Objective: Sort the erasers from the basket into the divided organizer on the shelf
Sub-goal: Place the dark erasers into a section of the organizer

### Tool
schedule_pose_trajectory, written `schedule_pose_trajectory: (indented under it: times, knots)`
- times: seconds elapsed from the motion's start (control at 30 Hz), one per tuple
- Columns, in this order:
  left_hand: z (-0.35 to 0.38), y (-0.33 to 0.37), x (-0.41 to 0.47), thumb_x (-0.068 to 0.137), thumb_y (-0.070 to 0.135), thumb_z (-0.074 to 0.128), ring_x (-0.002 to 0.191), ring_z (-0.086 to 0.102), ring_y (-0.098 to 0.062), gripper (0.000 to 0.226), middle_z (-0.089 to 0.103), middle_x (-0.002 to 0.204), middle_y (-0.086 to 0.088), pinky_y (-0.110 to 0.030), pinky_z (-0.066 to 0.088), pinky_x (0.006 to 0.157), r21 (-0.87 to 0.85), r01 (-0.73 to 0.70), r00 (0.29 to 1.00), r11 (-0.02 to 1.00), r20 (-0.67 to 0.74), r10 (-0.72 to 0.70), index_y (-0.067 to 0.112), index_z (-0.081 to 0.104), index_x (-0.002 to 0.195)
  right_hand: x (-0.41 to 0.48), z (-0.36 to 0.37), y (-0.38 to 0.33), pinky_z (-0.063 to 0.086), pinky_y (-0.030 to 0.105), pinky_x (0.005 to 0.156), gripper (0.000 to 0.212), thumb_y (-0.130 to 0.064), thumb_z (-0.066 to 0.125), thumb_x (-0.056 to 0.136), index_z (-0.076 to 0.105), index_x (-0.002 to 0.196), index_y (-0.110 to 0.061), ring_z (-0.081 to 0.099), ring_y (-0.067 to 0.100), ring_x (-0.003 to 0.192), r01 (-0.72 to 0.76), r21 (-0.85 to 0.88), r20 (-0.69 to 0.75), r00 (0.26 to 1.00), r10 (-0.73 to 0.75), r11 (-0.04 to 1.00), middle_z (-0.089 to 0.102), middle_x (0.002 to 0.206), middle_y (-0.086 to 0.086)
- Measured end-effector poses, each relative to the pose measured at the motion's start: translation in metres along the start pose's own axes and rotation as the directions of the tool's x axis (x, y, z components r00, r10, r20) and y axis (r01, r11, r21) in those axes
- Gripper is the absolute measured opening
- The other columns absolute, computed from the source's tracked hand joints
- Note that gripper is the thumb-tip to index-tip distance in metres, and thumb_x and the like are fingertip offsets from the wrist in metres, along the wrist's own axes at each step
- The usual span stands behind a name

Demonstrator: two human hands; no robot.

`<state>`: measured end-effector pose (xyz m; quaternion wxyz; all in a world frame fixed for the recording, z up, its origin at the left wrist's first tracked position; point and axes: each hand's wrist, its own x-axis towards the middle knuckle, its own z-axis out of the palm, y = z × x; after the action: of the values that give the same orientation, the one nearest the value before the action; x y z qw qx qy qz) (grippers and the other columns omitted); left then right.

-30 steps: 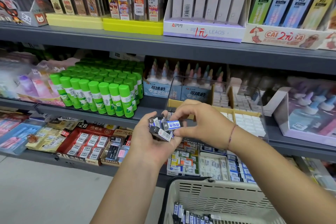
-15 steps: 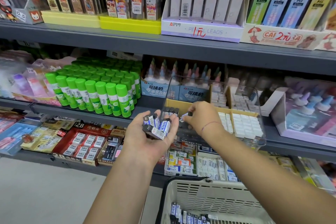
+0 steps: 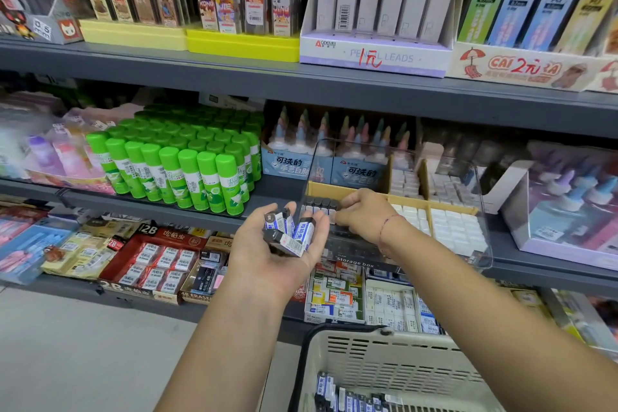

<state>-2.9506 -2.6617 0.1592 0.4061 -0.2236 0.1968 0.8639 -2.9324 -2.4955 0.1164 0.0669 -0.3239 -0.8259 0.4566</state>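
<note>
My left hand (image 3: pixel 267 254) is palm up in front of the middle shelf and cups several blue-and-white sleeved black erasers (image 3: pixel 289 232). My right hand (image 3: pixel 366 216) reaches into the left compartment of the clear divided organizer (image 3: pixel 481 237). Its fingertips pinch an eraser at the end of a short row of black erasers (image 3: pixel 319 203) standing there. The beige basket (image 3: pixel 384 361) sits below my arms at the bottom edge, with more sleeved erasers (image 3: pixel 351 398) lying in it.
White erasers (image 3: pixel 451 227) fill the organizer's right compartments behind tan dividers. Green glue sticks (image 3: pixel 174 174) stand to the left on the same shelf, and glue bottles (image 3: pixel 337 144) stand behind. Red eraser boxes (image 3: pixel 153 261) lie on the lower shelf.
My right hand took one eraser from the pile in my left hand and carried it right and forward into the organizer's left compartment. The left hand stayed nearly still.
</note>
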Motion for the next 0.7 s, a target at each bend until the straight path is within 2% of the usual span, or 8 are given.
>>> schedule_pose_trajectory:
  times: [0.07,0.13,0.23,0.33,0.43,0.5,0.53,0.7]
  knots:
    - [0.000,-0.001,-0.001,0.090,0.017,0.060,0.105,0.061,-0.037,0.021,0.060,0.118,-0.026,-0.048,0.053,0.087,0.011,0.002,1.000,1.000,-0.004,-0.002,-0.003,0.064,0.097,-0.006,-0.005,0.001,0.050,0.040,0.094,0.027,-0.027,0.070,0.083,0.057,0.104,-0.017,0.062,0.019,0.094,0.010,0.033,0.019,1.000,-0.011,0.999,0.067,0.102,0.005]
    - [0.000,-0.001,-0.002,0.089,0.016,0.060,0.106,0.061,-0.037,0.020,0.060,0.118,-0.025,-0.048,0.052,0.089,0.008,0.006,1.000,1.000,0.000,-0.006,-0.003,0.064,0.095,-0.019,-0.013,-0.002,0.052,0.040,0.091,0.019,-0.030,0.070,0.083,0.056,0.094,-0.023,0.065,0.018,0.092,0.082,0.094,-0.014,0.997,-0.081,0.992,0.068,0.095,0.004]
    - [-0.001,-0.003,-0.001,0.089,0.016,0.059,0.111,0.059,-0.031,0.019,0.061,0.120,-0.019,-0.047,0.053,0.088,0.005,0.021,1.000,1.000,0.021,-0.021,-0.002,0.063,0.090,-0.046,-0.025,-0.016,0.051,0.020,0.079,0.010,-0.022,0.069,0.085,0.063,0.093,-0.022,0.060,0.009,0.081,0.337,0.194,-0.062,0.941,-0.331,0.921,0.065,0.089,-0.001]
    - [-0.001,-0.006,0.000,0.089,0.015,0.058,0.115,0.058,-0.030,0.017,0.057,0.129,-0.015,-0.046,0.051,0.089,0.028,0.028,0.998,0.999,0.050,-0.029,-0.001,0.062,0.094,-0.068,-0.032,-0.028,0.046,0.012,0.077,0.016,-0.022,0.072,0.081,0.068,0.095,-0.027,0.058,0.007,0.084,0.504,0.059,0.062,0.860,-0.507,0.862,0.063,0.094,-0.002]
    - [-0.001,-0.009,-0.001,0.090,0.019,0.055,0.113,0.059,-0.035,0.019,0.057,0.129,-0.019,-0.045,0.053,0.074,0.110,0.051,0.995,0.993,0.076,-0.060,0.001,0.062,0.093,-0.070,-0.030,-0.028,0.042,0.013,0.084,0.031,-0.027,0.077,0.076,0.068,0.106,-0.029,0.053,0.006,0.092,0.504,-0.145,0.172,0.860,-0.480,0.852,0.052,0.100,-0.003]
    - [-0.001,-0.010,-0.001,0.091,0.021,0.054,0.109,0.060,-0.036,0.020,0.059,0.125,-0.021,-0.043,0.051,0.060,0.144,0.066,0.993,0.987,0.087,-0.079,0.003,0.063,0.093,-0.068,-0.028,-0.028,0.041,0.016,0.085,0.034,-0.028,0.079,0.074,0.069,0.106,-0.028,0.051,0.007,0.093,0.492,-0.183,0.170,0.869,-0.465,0.851,0.048,0.098,-0.004]
    - [-0.002,-0.010,0.000,0.091,0.021,0.054,0.108,0.061,-0.036,0.021,0.060,0.124,-0.022,-0.041,0.049,0.058,0.152,0.070,0.992,0.986,0.091,-0.085,0.003,0.063,0.094,-0.068,-0.028,-0.028,0.041,0.016,0.084,0.033,-0.028,0.080,0.073,0.069,0.105,-0.027,0.050,0.007,0.093,0.492,-0.187,0.171,0.869,-0.465,0.850,0.047,0.096,-0.005]
    - [-0.003,-0.012,0.000,0.092,0.019,0.051,0.109,0.061,-0.037,0.019,0.059,0.125,-0.022,-0.047,0.048,0.066,0.147,0.070,0.991,0.987,0.106,-0.086,0.003,0.061,0.089,-0.065,-0.032,-0.027,0.044,0.015,0.075,0.031,-0.026,0.084,0.067,0.065,0.092,-0.027,0.050,0.005,0.081,0.518,-0.182,0.191,0.853,-0.486,0.836,0.049,0.093,-0.007]
